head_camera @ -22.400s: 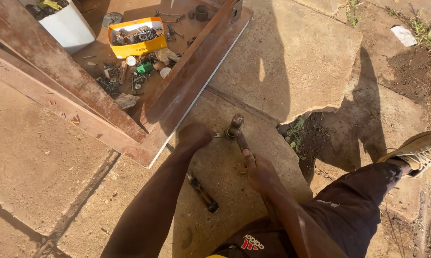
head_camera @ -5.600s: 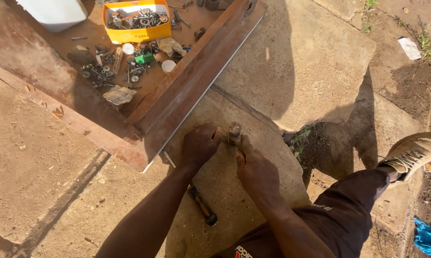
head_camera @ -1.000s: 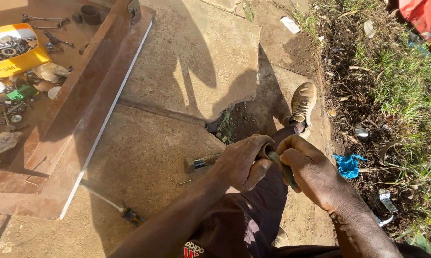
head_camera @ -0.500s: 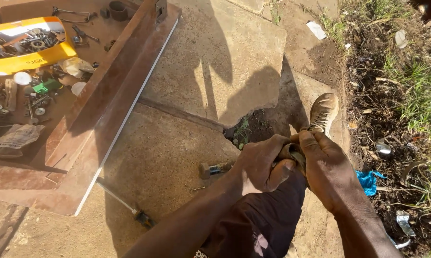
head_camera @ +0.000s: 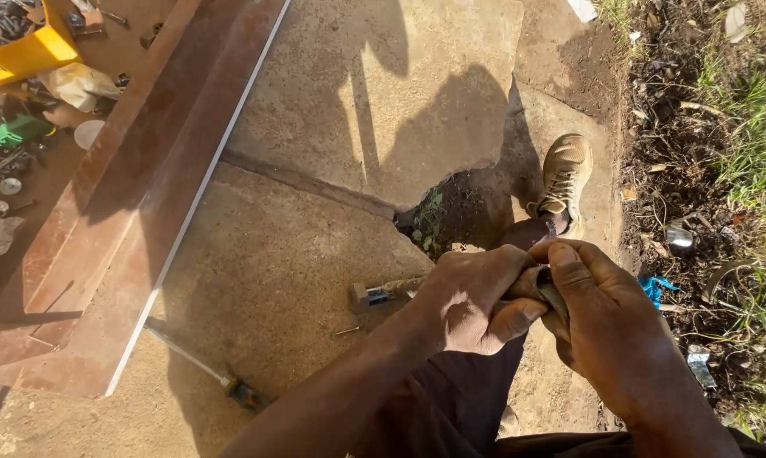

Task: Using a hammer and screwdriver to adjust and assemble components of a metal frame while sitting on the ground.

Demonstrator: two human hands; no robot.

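Observation:
My left hand (head_camera: 472, 301) and my right hand (head_camera: 608, 326) meet above my dark trouser leg. Both are closed around a small dull metal piece (head_camera: 531, 284), and only a sliver of it shows between the fingers and my right thumb. Just left of my left hand, a short metal part with a blue mark (head_camera: 373, 295) lies on the concrete slab (head_camera: 281, 254). A screwdriver (head_camera: 209, 373) with a dark and orange handle lies nearer the lower left.
A rusty steel channel (head_camera: 145, 212) runs along the left, with small parts and a yellow box (head_camera: 22, 55) beside it. My tan shoe (head_camera: 565, 178) rests by a broken hole with weeds (head_camera: 438, 220). Grass, dirt and litter, including a blue scrap (head_camera: 654, 288), fill the right.
Both hands have stayed closed on the metal piece, with the right thumb now pressed over its top. The view has swung slightly, so the hands sit lower and closer.

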